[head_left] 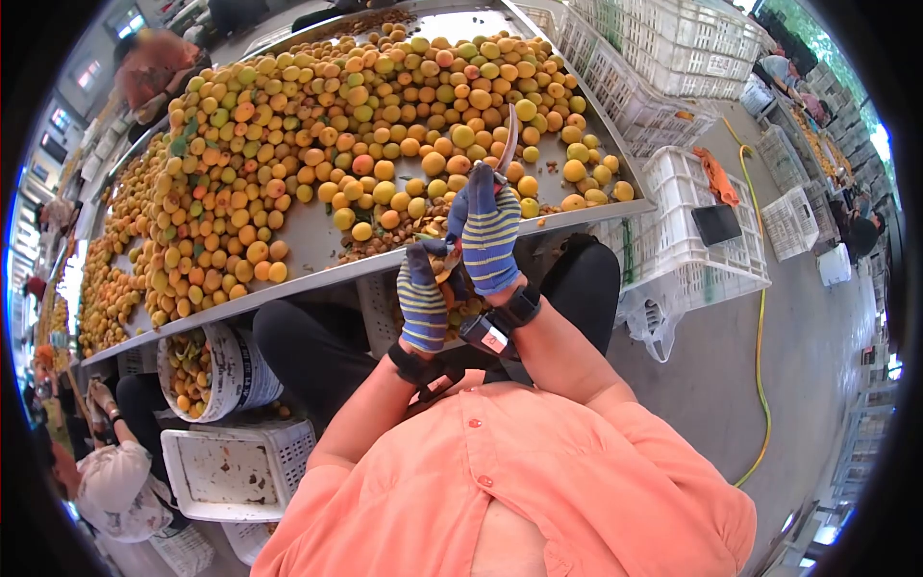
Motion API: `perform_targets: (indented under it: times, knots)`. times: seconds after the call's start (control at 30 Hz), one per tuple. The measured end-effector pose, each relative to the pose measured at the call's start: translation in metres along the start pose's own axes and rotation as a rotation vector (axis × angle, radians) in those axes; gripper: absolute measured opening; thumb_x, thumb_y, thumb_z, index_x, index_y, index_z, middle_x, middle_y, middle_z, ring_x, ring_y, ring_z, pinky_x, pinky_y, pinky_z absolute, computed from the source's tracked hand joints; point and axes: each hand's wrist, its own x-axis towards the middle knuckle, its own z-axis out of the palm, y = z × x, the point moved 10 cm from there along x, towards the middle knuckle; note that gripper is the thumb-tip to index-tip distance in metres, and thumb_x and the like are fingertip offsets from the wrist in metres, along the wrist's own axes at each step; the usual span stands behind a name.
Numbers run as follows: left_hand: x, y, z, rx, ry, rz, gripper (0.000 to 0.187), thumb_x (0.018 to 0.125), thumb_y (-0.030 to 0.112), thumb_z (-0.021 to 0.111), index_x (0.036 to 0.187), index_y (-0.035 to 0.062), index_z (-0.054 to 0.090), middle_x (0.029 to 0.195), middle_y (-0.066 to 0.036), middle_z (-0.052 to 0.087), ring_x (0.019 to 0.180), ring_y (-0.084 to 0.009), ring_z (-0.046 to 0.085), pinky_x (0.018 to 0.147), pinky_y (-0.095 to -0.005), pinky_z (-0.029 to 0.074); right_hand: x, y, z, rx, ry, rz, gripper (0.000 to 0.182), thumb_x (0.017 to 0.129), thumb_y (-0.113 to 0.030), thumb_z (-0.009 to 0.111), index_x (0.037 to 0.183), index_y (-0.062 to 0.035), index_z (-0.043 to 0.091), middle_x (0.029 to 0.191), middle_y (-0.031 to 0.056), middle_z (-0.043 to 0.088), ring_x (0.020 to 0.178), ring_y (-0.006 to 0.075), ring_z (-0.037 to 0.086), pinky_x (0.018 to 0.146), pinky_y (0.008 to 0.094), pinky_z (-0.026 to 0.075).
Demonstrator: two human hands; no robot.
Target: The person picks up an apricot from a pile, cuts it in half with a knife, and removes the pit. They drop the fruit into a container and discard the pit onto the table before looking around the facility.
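Striped blue-and-yellow gloves cover both hands at the front edge of a metal table [317, 281]. My right hand [490, 236] is closed around a knife, its curved blade [510, 144] pointing up and away over the fruit. To its left and a little lower, my left hand [421, 300] has its fingers pinched on an apricot [441, 263], mostly hidden by the gloves. The two hands almost touch. Beyond them a large heap of yellow-orange apricots [317, 125] covers the table, with brown pits [370, 245] scattered along the near edge.
A white bucket of apricots [229, 370] and a white basket [279, 452] stand at lower left. White crates [673, 192] are stacked on the right, one carrying an orange cloth [716, 177]. A yellow hose [761, 356] crosses the floor. Other people sit at left.
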Motion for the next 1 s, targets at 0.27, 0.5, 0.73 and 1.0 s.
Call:
perform_targets:
  times: [0.27, 0.5, 0.73, 1.0]
  knots:
    - [0.010, 0.001, -0.002, 0.062, 0.049, 0.157, 0.044, 0.096, 0.048, 0.040, 0.094, 0.0066, 0.055, 0.087, 0.000, 0.057, 0.077, -0.0070, 0.050, 0.074, -0.0234, 0.044, -0.003, -0.012, 0.000, -0.065, 0.060, -0.060, 0.037, 0.093, -0.038, 0.054, 0.071, -0.0075, 0.051, 0.052, -0.0062, 0.042, 0.043, 0.0024, 0.041, 0.039, 0.0191, 0.029]
    - [0.017, 0.013, -0.008, 0.309, 0.105, 0.393, 0.033, 0.098, 0.036, 0.044, 0.095, 0.0050, 0.054, 0.087, -0.001, 0.052, 0.081, -0.0093, 0.046, 0.079, -0.0252, 0.039, 0.018, 0.019, -0.011, 0.192, 0.141, 0.102, 0.033, 0.092, -0.038, 0.056, 0.072, -0.0154, 0.043, 0.049, -0.0085, 0.031, 0.038, 0.0019, 0.028, 0.035, 0.0209, 0.019]
    - [0.026, 0.022, -0.011, 0.437, 0.138, 0.568, 0.031, 0.098, 0.034, 0.044, 0.094, 0.0041, 0.052, 0.086, -0.002, 0.051, 0.082, -0.0118, 0.046, 0.080, -0.0260, 0.039, 0.032, 0.066, -0.023, 0.341, 0.213, 0.306, 0.037, 0.093, -0.039, 0.054, 0.067, -0.0183, 0.038, 0.048, -0.0087, 0.030, 0.035, 0.0037, 0.027, 0.033, 0.0215, 0.018]
    - [0.049, 0.025, -0.029, 0.407, 0.197, 0.508, 0.036, 0.100, 0.033, 0.038, 0.092, 0.0027, 0.054, 0.088, -0.004, 0.054, 0.083, -0.0134, 0.049, 0.082, -0.0283, 0.040, 0.033, 0.123, -0.014, 0.487, 0.328, 0.553, 0.046, 0.092, -0.052, 0.048, 0.061, -0.0209, 0.033, 0.045, -0.0076, 0.024, 0.032, 0.0076, 0.020, 0.032, 0.0240, 0.015]
